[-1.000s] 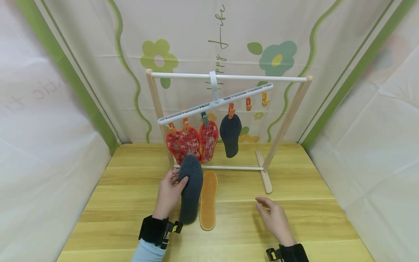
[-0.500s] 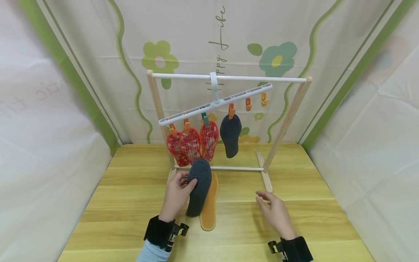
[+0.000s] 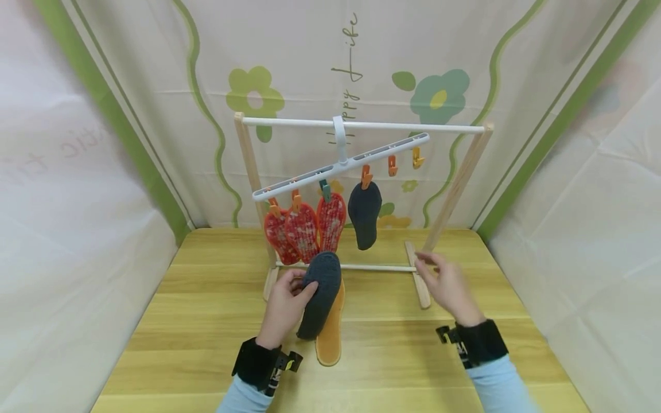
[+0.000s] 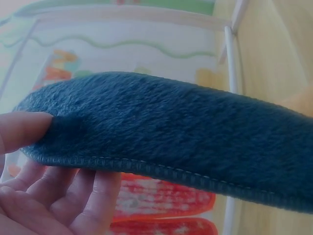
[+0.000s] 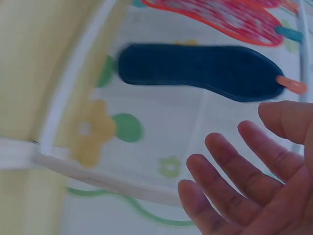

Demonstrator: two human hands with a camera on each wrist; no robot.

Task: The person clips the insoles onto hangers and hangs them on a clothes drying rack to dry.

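Observation:
A dark blue-grey fuzzy insole (image 3: 321, 295) is pinched by its left edge between thumb and fingers of my left hand (image 3: 283, 310). It tilts over a tan insole (image 3: 330, 341) that lies on the table, partly covered by it. In the left wrist view, the held insole (image 4: 166, 127) shows a stitched rim. My right hand (image 3: 454, 289) is raised near the rack's right foot, and its fingers spread loosely with nothing held. A similar dark insole (image 3: 364, 218) hangs from an orange clip (image 3: 366, 176); in the right wrist view, this hanging insole (image 5: 195, 68) is beyond my fingers.
A white clip hanger (image 3: 341, 166) hangs slanted from the wooden rack's top bar (image 3: 413, 126). Three red patterned insoles, one of them nearest the middle (image 3: 331, 221), hang on its left half. An orange-red clip (image 3: 392, 166) and a yellow clip (image 3: 417, 158) hold nothing at right.
My left hand has carried the dark insole to the right, over the tan one. My right hand stayed low at first, then rose forward towards the rack's right side.

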